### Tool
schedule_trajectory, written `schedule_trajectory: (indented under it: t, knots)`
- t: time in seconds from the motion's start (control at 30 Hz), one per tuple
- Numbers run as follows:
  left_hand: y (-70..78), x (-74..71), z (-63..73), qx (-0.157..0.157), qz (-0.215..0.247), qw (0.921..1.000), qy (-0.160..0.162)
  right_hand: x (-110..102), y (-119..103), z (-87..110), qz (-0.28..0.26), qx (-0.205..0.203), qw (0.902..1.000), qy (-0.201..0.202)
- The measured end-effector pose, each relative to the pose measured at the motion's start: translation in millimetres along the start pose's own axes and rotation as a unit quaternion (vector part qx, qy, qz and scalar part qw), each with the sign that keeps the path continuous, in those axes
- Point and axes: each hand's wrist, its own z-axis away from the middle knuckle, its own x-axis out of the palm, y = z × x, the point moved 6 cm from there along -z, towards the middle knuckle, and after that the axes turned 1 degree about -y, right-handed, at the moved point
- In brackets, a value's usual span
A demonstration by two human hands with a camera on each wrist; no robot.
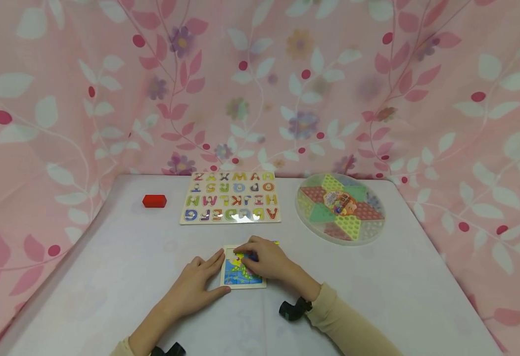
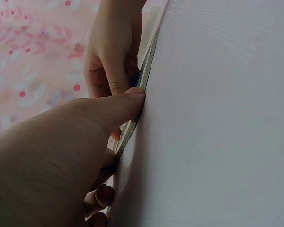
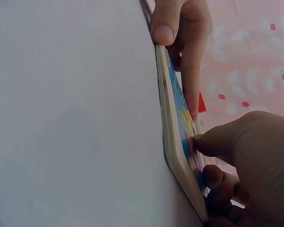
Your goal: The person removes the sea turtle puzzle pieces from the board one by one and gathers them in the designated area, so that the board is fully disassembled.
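Head: the square, pale-framed blue picture puzzle (image 1: pixel 234 278) sits on the white table (image 1: pixel 340 291), the left hand (image 1: pixel 193 285) spread along its side, seemingly to steady it. Left wrist: its thumb braces an edge. Right wrist: the right hand (image 3: pixel 255 161) bends over the picture; pinching or not, I cannot tell.

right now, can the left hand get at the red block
Probably yes: the red block lies ahead and to the left of the left hand, with nothing standing between them. The hand would only need to leave the puzzle it touches.
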Motion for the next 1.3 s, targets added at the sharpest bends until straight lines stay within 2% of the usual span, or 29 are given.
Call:
schedule_trajectory:
  t: [0.2,1.3]
  knots:
    - [0.5,-0.3,1.2,0.007,0.0,0.9999,0.008,0.7,-3.4,-1.7,-0.003,0.014,0.9999,0.0]
    - [2.2,-3.8,-0.7,-0.002,0.009,1.0,-0.004,-1.0,-5.2,-6.7,-0.011,0.054,0.9984,-0.014]
